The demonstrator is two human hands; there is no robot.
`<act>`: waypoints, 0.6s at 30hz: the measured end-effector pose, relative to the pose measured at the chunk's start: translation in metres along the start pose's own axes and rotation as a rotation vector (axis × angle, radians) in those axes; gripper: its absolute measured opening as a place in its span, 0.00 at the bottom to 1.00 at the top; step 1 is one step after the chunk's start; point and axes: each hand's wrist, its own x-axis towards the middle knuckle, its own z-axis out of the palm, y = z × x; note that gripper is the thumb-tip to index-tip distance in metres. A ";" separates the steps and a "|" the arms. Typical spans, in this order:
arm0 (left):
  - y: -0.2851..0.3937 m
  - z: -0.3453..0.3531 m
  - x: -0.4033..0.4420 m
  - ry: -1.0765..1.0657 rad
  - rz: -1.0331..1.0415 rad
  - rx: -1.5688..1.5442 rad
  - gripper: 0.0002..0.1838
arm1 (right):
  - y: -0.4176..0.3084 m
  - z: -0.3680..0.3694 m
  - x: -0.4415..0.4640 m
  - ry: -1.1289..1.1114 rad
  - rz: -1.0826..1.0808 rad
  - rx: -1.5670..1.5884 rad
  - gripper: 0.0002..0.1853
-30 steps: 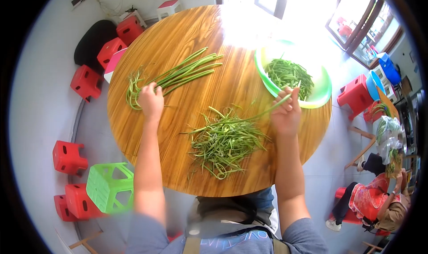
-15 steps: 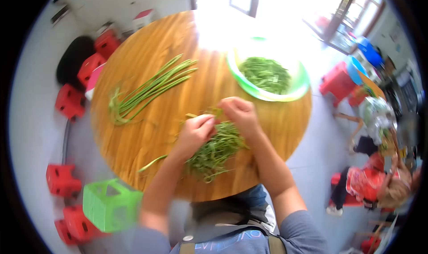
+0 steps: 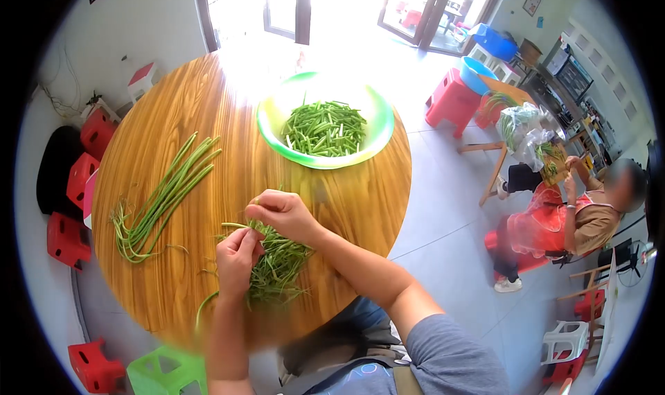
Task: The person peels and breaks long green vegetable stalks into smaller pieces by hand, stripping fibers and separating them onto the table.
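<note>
My left hand [image 3: 237,256] and my right hand [image 3: 285,215] meet close together over the table. Both are closed in a pinch on a thin green vegetable stalk [image 3: 253,225], mostly hidden by the fingers. Beneath my wrists lies a loose heap of leafy, stringy green trimmings [image 3: 277,274]. A bundle of long green vegetable stalks [image 3: 170,194] rests to the left, its curly thin ends towards me. Beyond my right hand stands a green and white bowl [image 3: 382,128] holding many short cut stalk pieces [image 3: 324,128].
The round wooden table [image 3: 360,215] fills the middle. Red stools [image 3: 68,241] line the left wall, and a green stool [image 3: 166,371] is by the near edge. On the right, a seated person [image 3: 554,222] works at a smaller table with greens and plastic bags [image 3: 530,135].
My view has turned to the right, so the table and bowl appear further left. My hands have come closer together, the right one now above the left.
</note>
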 end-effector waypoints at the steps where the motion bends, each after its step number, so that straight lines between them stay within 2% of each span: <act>1: -0.005 0.000 0.002 0.042 0.003 0.090 0.11 | 0.006 0.000 0.001 -0.006 -0.237 -0.168 0.05; 2: -0.012 -0.003 0.004 0.034 -0.027 0.012 0.11 | 0.010 0.000 0.000 -0.014 -0.471 -0.336 0.04; 6: -0.018 -0.013 0.009 0.038 -0.126 -0.222 0.12 | 0.031 0.014 -0.009 -0.045 -0.548 -0.561 0.05; 7: -0.016 -0.015 0.009 0.045 -0.146 -0.260 0.12 | 0.026 0.015 -0.010 -0.051 -0.517 -0.522 0.07; 9: -0.021 -0.015 0.012 0.092 -0.027 -0.019 0.12 | 0.008 0.013 -0.006 -0.020 -0.655 -0.556 0.07; 10: -0.021 -0.015 0.012 0.086 -0.017 -0.002 0.12 | 0.003 0.011 -0.004 -0.006 -0.724 -0.573 0.07; 13: -0.001 -0.011 0.007 0.030 -0.069 -0.119 0.11 | 0.005 0.005 -0.004 0.037 -0.665 -0.652 0.06; 16: 0.010 -0.009 0.004 0.016 -0.109 -0.186 0.11 | 0.004 0.003 -0.005 0.050 -0.486 -0.572 0.07; 17: 0.000 -0.017 0.006 -0.040 0.007 -0.268 0.11 | 0.002 0.002 -0.005 0.052 -0.462 -0.540 0.06; 18: -0.001 -0.019 0.006 -0.019 0.020 -0.296 0.11 | 0.000 0.003 -0.004 0.055 -0.472 -0.494 0.06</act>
